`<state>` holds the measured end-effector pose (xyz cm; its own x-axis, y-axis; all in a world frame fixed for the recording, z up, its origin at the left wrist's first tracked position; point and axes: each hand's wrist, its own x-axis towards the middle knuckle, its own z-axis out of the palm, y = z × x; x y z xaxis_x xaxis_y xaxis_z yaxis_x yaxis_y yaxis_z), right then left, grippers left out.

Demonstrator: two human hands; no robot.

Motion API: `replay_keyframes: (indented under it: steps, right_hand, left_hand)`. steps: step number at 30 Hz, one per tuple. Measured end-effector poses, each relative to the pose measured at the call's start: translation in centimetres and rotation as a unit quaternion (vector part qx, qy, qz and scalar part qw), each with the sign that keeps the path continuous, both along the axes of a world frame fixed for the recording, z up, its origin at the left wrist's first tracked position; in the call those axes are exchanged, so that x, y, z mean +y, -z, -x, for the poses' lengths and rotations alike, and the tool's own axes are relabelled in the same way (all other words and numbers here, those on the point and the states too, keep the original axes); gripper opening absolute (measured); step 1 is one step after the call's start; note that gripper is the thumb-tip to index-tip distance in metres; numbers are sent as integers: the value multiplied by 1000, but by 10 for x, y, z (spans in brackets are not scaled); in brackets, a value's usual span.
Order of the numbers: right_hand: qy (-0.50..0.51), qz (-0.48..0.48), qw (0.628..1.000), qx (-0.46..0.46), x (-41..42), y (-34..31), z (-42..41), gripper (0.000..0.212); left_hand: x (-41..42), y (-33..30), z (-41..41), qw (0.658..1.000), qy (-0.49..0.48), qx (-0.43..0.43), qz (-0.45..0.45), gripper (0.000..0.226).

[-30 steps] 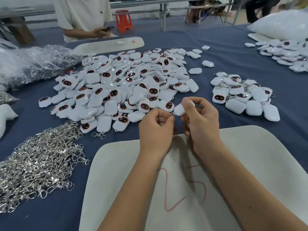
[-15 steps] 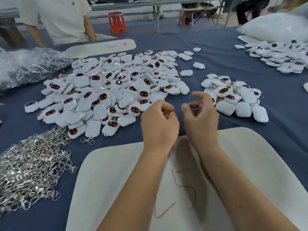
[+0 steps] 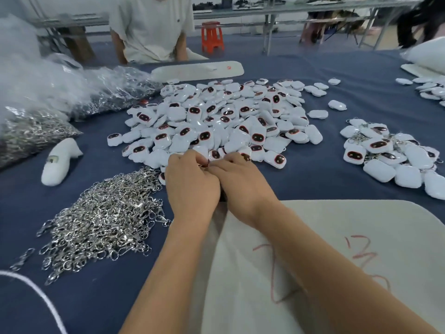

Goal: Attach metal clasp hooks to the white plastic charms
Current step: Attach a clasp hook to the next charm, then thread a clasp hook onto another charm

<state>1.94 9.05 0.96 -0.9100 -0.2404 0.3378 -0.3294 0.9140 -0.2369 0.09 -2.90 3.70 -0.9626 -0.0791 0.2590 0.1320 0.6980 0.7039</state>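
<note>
Right now, line by line, for you:
Left hand (image 3: 192,186): your fingers are curled at the near edge of the charm pile (image 3: 216,121), knuckles up, touching the right hand; what the grip holds is hidden behind your own fingers, so I cannot tell whether it grasps a hook or a charm.
Right hand (image 3: 240,184): it lies just beside the left, fingers bent forward into the same spot at the pile's edge; its grip is also hidden (a small dark-red fleck shows between the two hands, too small to name).
Charm pile: a broad heap of white plastic charms, many showing a dark oval face rimmed in red, sits in the middle of the blue tabletop (image 3: 325,179), directly beyond your hands.
Clasp hooks (image 3: 103,218): a loose heap of shiny metal hooks lies to the left of your left forearm, near the pile but apart from it.
Charms with hooks (image 3: 390,153): a smaller group to your right, well apart from the main pile, with bits of metal visible among them.
White board (image 3: 325,261): it lies under your forearms, with red scrawled marks on it.
Bags (image 3: 72,92): clear plastic bags of metal parts at far left.
White shape (image 3: 60,162): a small white object lies between the bags and the hooks.
Other person (image 3: 151,27): a white-shirted torso across the tabletop.
</note>
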Motion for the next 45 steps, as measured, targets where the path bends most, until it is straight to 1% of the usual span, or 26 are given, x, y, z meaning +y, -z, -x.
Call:
replay_keyframes:
  steps: [2,3,5,6,7,9,10,12,13,14,17,19,21,23,24,25,27,28,29,32,34,38,39,41,43,45]
  right_hand:
    - [17,-45,999,7,-12,-1,9,37]
    - [32,-70,997,13,-16,-1,12,34]
    - [62,-111,992,14,-21,-3,13,23]
    - [75,-111,991,11,-23,-5,12,20]
    - [87,-101,991,13,-24,-7,9,17]
    - [87,-61,993,52,-35,-12,2,6]
    - [79,-41,993,74,-41,-12,0,10]
    - [61,38,997,28,-57,-10,0,9]
    - [57,58,996,-23,-64,-7,0,13]
    - [51,60,996,-49,-68,-3,2,17]
    - [51,44,996,-57,-75,1,5,20]
    - [58,64,994,-65,-74,-1,7,20]
    - [86,104,988,-68,-71,-4,7,20]
    - [108,164,980,-41,-64,-6,2,22]
    - [119,190,974,-19,-59,-6,-1,23]
    - [131,206,970,5,-51,-6,-4,21]
    - [145,240,959,39,-31,-7,-10,12]
    - [141,261,954,40,-19,-9,-13,11]
    - [137,277,950,32,-8,-9,-16,15]
    - [133,294,946,21,26,-7,-28,15]
    - [127,335,934,7,46,-5,-36,19]
    - [120,385,915,-14,77,-1,-51,25]
    - [116,394,912,-9,81,1,-54,25]
    - [116,408,905,0,86,6,-57,18]
    - [117,415,902,-3,87,10,-58,14]
    - [119,413,903,-14,87,12,-58,14]
  left_hand:
    - [-20,-2,4,1000,-10,-2,29,21]
    - [-31,-3,7,998,-7,-10,60,20]
    - [-51,0,11,989,24,-39,137,26]
    - [-58,2,11,983,46,-51,170,30]
    - [-61,5,10,978,64,-58,191,31]
    - [-64,8,8,978,78,-46,190,22]
    - [-64,10,9,979,80,-34,184,18]
    - [-66,10,10,981,71,-30,180,16]
    - [-68,11,11,980,63,-34,185,8]
    - [-70,12,12,978,59,-38,196,4]
    - [-77,14,13,968,69,-48,237,13]
    - [-79,11,12,959,85,-53,264,11]
    - [-80,8,11,959,90,-45,263,7]
    - [-77,5,12,970,77,-31,227,11]
    - [-73,3,12,978,72,-22,197,8]
    - [-67,2,12,985,74,-15,156,6]
    - [-47,-2,11,995,91,-14,35,10]
    - [-35,-3,9,994,100,-15,-31,14]
    - [-22,-3,6,990,109,-14,-83,16]
    - [16,5,-5,972,142,-33,-181,16]
    - [34,11,-9,957,169,-53,-231,16]
    - [51,20,-14,928,248,-77,-265,21]
    - [51,23,-15,921,260,-85,-276,21]
    - [52,29,-17,911,272,-105,-292,20]
    - [53,34,-17,908,276,-118,-291,16]
    - [54,38,-17,913,271,-117,-281,16]
